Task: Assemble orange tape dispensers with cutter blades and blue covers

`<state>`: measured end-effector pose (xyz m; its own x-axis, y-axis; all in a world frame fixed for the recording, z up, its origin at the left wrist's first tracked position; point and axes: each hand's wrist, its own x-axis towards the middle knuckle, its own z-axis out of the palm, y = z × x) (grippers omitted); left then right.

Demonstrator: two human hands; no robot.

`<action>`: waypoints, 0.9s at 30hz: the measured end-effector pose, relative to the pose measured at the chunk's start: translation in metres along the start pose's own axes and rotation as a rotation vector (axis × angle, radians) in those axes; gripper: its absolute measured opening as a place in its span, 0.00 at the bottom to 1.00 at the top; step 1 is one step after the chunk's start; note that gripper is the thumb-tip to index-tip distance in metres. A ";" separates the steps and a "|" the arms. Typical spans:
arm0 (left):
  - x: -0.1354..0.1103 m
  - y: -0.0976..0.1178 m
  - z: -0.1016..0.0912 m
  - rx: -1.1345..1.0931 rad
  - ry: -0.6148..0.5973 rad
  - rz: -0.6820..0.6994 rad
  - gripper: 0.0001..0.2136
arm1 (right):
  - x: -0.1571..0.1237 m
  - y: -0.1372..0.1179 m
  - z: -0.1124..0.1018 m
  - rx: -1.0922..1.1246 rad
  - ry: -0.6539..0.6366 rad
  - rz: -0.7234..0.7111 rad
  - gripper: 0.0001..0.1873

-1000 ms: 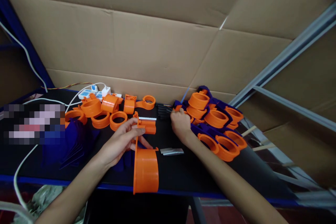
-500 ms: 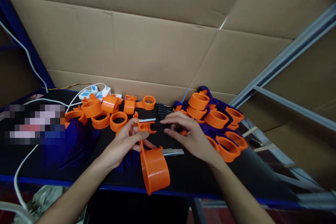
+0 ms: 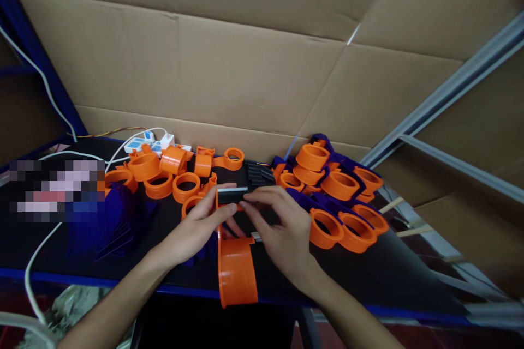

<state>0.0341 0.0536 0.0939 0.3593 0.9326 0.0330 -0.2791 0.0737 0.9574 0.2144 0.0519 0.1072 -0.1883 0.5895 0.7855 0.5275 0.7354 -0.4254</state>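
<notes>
My left hand (image 3: 200, 223) grips an orange plastic tape-dispenser body (image 3: 236, 268) above the black table (image 3: 388, 272); its round drum hangs toward me and its toothed metal blade (image 3: 232, 190) points away. My right hand (image 3: 282, 229) is closed on a small black piece (image 3: 229, 197) and presses it against the dispenser's top, right under the blade. Both hands meet there, fingers pinched. A flat grey metal strip (image 3: 256, 238) lies on the table, mostly hidden under my right hand.
Loose orange rings and drums (image 3: 164, 172) lie at the back left, with a white power strip (image 3: 143, 144) and cables. Orange-and-purple assembled pieces (image 3: 339, 191) pile up on the right. Purple parts (image 3: 110, 223) lie on the left, black pieces (image 3: 260, 173) at the back. Cardboard (image 3: 229, 65) walls the rear.
My right hand left the pile on the right, came over with a black piece and now presses it onto the dispenser. The dispenser tilted, then came back upright.
</notes>
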 end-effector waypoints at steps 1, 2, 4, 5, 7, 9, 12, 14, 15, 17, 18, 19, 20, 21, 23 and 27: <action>0.000 -0.001 0.000 -0.017 0.033 -0.012 0.22 | -0.001 -0.002 0.001 -0.037 -0.008 -0.056 0.10; 0.001 -0.002 -0.001 -0.039 0.066 -0.019 0.23 | -0.001 -0.003 0.002 -0.059 -0.018 -0.105 0.12; 0.002 -0.002 -0.002 -0.110 0.126 -0.024 0.22 | 0.001 -0.004 0.003 -0.035 -0.047 -0.170 0.16; 0.002 -0.001 -0.003 -0.152 0.144 -0.021 0.20 | 0.003 -0.003 0.003 0.004 -0.063 -0.184 0.17; 0.002 0.005 -0.007 -0.241 0.166 0.002 0.13 | 0.007 0.000 0.003 0.071 -0.079 -0.176 0.18; 0.001 0.014 -0.015 -0.304 0.186 0.054 0.08 | 0.009 0.007 0.003 0.074 -0.109 -0.121 0.16; -0.002 0.028 -0.030 -0.338 0.248 0.104 0.09 | 0.004 0.016 0.006 -0.001 -0.360 -0.020 0.12; -0.004 0.037 -0.041 -0.383 0.257 0.123 0.11 | -0.003 0.018 0.008 -0.085 -0.602 -0.006 0.10; -0.005 0.040 -0.045 -0.383 0.255 0.137 0.11 | -0.007 0.019 0.010 -0.132 -0.697 -0.014 0.10; -0.006 0.044 -0.051 -0.391 0.229 0.158 0.12 | -0.014 0.018 0.012 -0.228 -0.815 -0.032 0.11; -0.006 0.044 -0.052 -0.392 0.216 0.165 0.13 | -0.017 0.017 0.014 -0.272 -0.850 -0.036 0.12; -0.006 0.045 -0.053 -0.393 0.203 0.166 0.13 | -0.019 0.017 0.015 -0.309 -0.875 -0.040 0.13; -0.005 0.045 -0.053 -0.392 0.191 0.162 0.13 | -0.021 0.017 0.016 -0.341 -0.892 -0.044 0.13; -0.005 0.044 -0.053 -0.389 0.180 0.154 0.13 | -0.021 0.018 0.017 -0.370 -0.903 -0.048 0.12; -0.004 0.043 -0.052 -0.383 0.171 0.141 0.14 | -0.021 0.020 0.017 -0.419 -0.919 -0.060 0.09; -0.003 0.042 -0.050 -0.372 0.179 0.117 0.13 | -0.016 0.025 0.015 -0.487 -0.946 -0.057 0.08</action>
<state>-0.0231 0.0717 0.1200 0.1546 0.9865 0.0534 -0.6230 0.0554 0.7802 0.2180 0.0657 0.0774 -0.6798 0.7323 0.0404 0.7326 0.6806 -0.0094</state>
